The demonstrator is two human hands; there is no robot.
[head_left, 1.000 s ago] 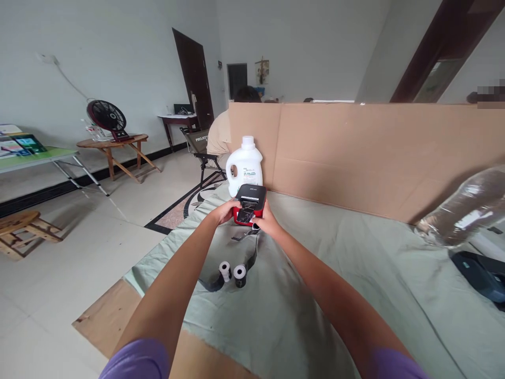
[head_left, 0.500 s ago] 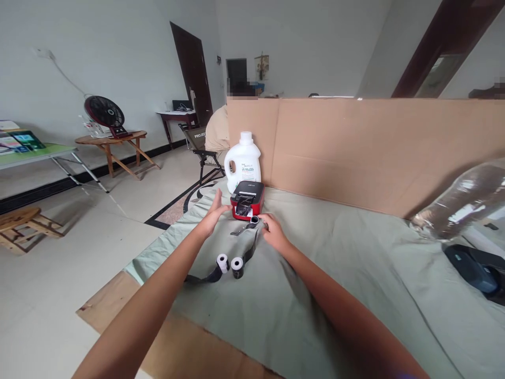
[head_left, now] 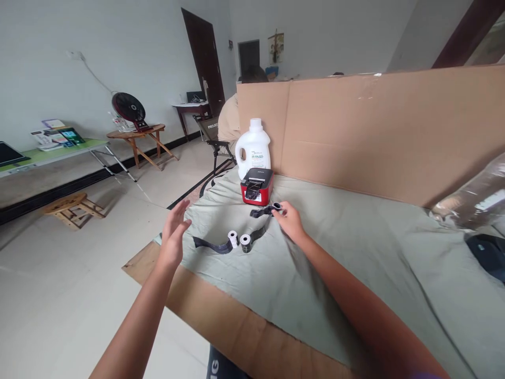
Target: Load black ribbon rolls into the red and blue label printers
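My right hand (head_left: 291, 222) pinches a small roll of dark label tape (head_left: 263, 211) by its side, with the loose dark end pointing left. Raised over the left side of the cloth, my left hand (head_left: 174, 237) is open and holds nothing. Between the hands stand two small rolls: a white-topped label roll (head_left: 232, 239) trailing a dark strip to the left, and a darker label roll (head_left: 245, 243) whose strip runs up to the right. Behind them sits a red and black label printer (head_left: 256, 187), with dark film in its front.
A white detergent jug (head_left: 254, 150) stands behind the printer, against a tall cardboard panel (head_left: 355, 131). Green-grey cloth (head_left: 355, 226) covers a wooden board (head_left: 221, 302). On the right lie a plastic-wrapped package (head_left: 473, 197) and a dark object (head_left: 487, 258). A person sits behind the panel.
My left hand has moved away from the printer, to the left and nearer me. My right hand has taken hold of the small roll and shifted it right. The view has turned slightly.
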